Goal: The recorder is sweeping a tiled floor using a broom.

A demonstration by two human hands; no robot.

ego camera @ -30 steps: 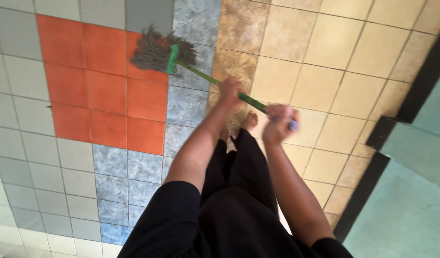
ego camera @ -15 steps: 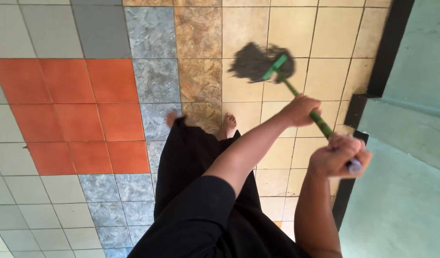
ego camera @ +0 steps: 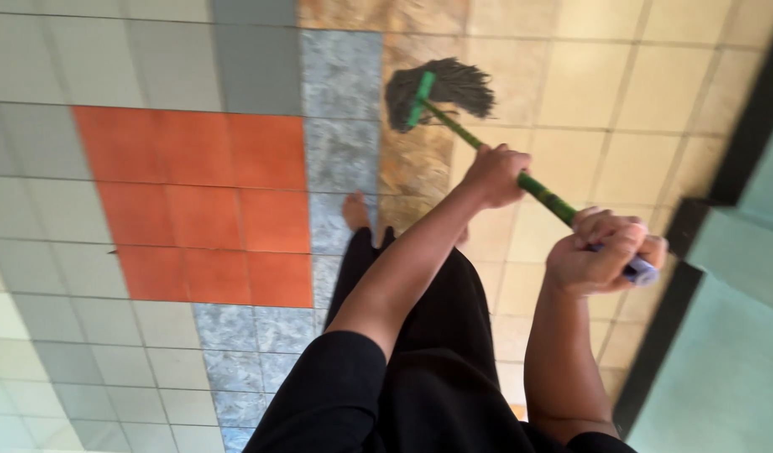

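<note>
A mop with a green handle (ego camera: 544,195) and a dark grey string head (ego camera: 445,91) rests on the tiled floor ahead of me. My left hand (ego camera: 497,174) grips the handle partway down. My right hand (ego camera: 603,250) is closed around the handle's upper end, where a pale purple cap sticks out. The mop head lies on the brown and beige tiles. I wear black clothes, and one bare foot (ego camera: 356,210) shows on the grey tiles.
The floor mixes orange tiles (ego camera: 202,201), grey marbled tiles (ego camera: 340,109), pale grey tiles at the left and beige tiles (ego camera: 621,109) at the right. A black border strip (ego camera: 697,243) and a pale green surface (ego camera: 731,361) run along the right side.
The mop head swept from the orange tiles at the left over to the beige tiles, and now sits on the brown tiles. Both hands stayed on the handle.
</note>
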